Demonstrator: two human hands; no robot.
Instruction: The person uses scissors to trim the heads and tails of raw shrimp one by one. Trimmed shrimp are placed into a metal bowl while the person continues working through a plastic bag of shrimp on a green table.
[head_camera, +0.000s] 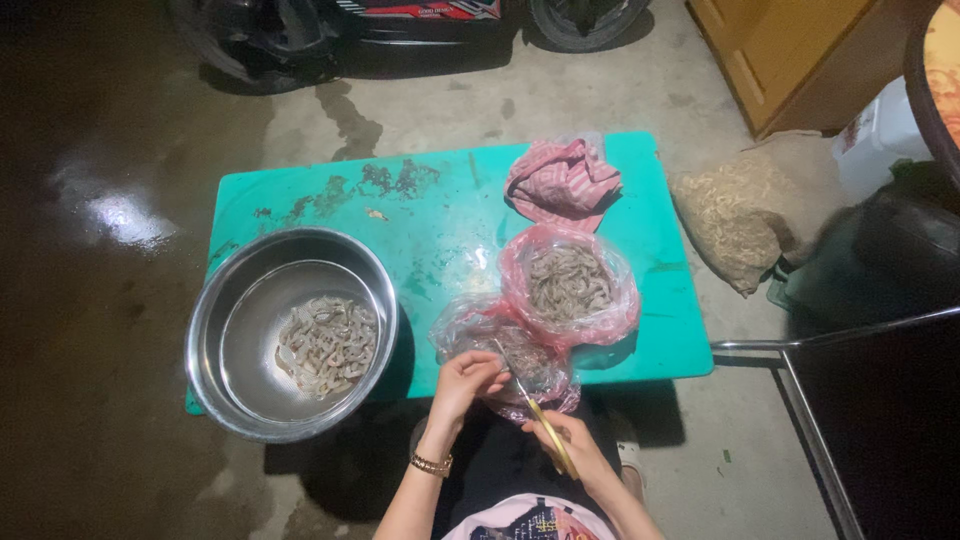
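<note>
My left hand (462, 384) pinches a small shrimp over a pink plastic bag (520, 355) at the near edge of a low turquoise table (440, 215). My right hand (568, 447) grips yellow-handled scissors (530, 403), whose blades point up toward the left hand's fingertips. A second pink bag (570, 283) full of whole grey shrimp stands open just behind. A large steel bowl (240, 330) at the table's left end holds a pile of pale peeled shrimp (328, 345).
A crumpled pink striped bag (562, 182) lies at the table's far edge. A sack of pale material (740, 215) sits on the concrete floor to the right, beside a metal chair frame (800, 400). A motorbike (400, 25) stands beyond the table.
</note>
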